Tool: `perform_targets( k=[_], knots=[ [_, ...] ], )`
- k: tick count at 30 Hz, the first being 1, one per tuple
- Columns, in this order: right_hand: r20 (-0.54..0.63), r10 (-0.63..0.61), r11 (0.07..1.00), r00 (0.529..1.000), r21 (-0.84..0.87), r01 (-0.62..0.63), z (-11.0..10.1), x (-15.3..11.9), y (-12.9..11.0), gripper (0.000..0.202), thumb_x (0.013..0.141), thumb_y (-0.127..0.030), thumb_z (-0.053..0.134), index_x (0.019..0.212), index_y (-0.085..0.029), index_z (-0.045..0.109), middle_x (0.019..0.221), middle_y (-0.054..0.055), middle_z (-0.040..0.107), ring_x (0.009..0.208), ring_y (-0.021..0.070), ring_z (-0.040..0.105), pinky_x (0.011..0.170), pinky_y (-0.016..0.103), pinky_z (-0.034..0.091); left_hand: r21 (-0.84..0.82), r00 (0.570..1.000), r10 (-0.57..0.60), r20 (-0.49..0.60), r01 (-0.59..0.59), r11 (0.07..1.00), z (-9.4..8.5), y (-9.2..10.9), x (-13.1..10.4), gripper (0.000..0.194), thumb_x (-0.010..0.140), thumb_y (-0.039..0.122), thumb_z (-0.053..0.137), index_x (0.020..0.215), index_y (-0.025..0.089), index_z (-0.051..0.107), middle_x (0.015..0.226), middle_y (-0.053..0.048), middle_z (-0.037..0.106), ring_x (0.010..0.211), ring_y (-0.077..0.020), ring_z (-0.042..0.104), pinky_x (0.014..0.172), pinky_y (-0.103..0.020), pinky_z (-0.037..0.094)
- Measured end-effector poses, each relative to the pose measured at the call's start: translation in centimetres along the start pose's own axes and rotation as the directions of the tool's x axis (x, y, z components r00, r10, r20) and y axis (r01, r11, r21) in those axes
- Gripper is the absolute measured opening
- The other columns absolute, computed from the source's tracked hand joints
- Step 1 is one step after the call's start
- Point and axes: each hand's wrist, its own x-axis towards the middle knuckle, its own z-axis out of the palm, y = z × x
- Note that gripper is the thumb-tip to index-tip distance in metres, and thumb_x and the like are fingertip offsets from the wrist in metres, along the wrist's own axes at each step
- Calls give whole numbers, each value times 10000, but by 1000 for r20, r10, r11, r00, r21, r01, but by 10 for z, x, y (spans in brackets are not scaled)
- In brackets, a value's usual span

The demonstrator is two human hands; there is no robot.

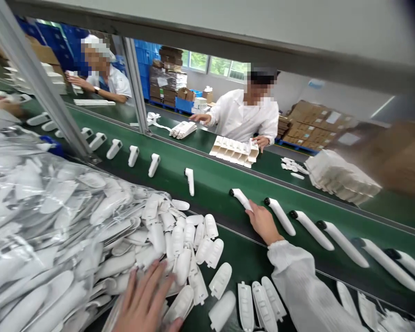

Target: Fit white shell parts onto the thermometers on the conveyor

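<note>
Our left hand [143, 299], fingers loosely spread, lies over heaped white covers [183, 266]; our right hand [264, 226] pinches a white device [241, 198] at the green belt [173, 179]; a slack grip might drop it.

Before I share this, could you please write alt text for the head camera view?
A person's right hand grasps a white handheld device at a green conveyor belt, while the left hand is spread over loose white plastic covers. Two co-workers in white are across the belt.
</note>
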Motion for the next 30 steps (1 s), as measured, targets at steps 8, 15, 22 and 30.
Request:
perform_targets(
  k=[8, 15, 22, 30],
  knots=[
    [-225, -247, 969, 943, -40, 244, -38, -156, -2, 676, 979, -507, 428, 1540, -163, 275, 1479, 147, 474, 1328, 326, 481, 1072, 498, 441, -55, 994, 19, 107, -13, 998, -2, 39, 34, 644, 930, 495, 496, 1496, 215, 362, 1589, -66, 320, 1465, -288, 250, 1220, -494, 42],
    [-243, -469, 879, 849, -220, 423, -3, -301, -82, 647, 882, -681, 478, 1432, -339, 486, 1465, 30, 502, 1430, 400, 305, 1132, 715, 209, -42, 949, -287, 133, 295, 955, -6, -27, 57, 697, 904, 511, 457, 1523, 230, 300, 1624, -135, 176, 1490, -419, 86, 1153, -680, 106],
    [-189, -250, 968, 950, -53, 244, -26, -239, -45, 521, 978, -324, 508, 1481, -240, 402, 1541, 84, 397, 1432, 322, 334, 1127, 623, 335, 38, 915, -397, 66, 395, 918, 9, -37, 128, 663, 907, 576, 390, 1407, 151, 486, 1555, -186, 320, 1403, -497, 257, 1079, -698, 261],
    [-316, -213, 926, 924, 236, 294, -34, -180, -57, 430, 976, -252, 494, 1405, -225, 506, 1398, 104, 555, 1353, 285, 448, 1102, 505, 440, -78, 992, -62, 106, 70, 994, 13, -14, 110, 426, 908, 476, 482, 1217, 227, 636, 1393, -104, 562, 1299, -363, 466, 1069, -549, 369]
  ],
)
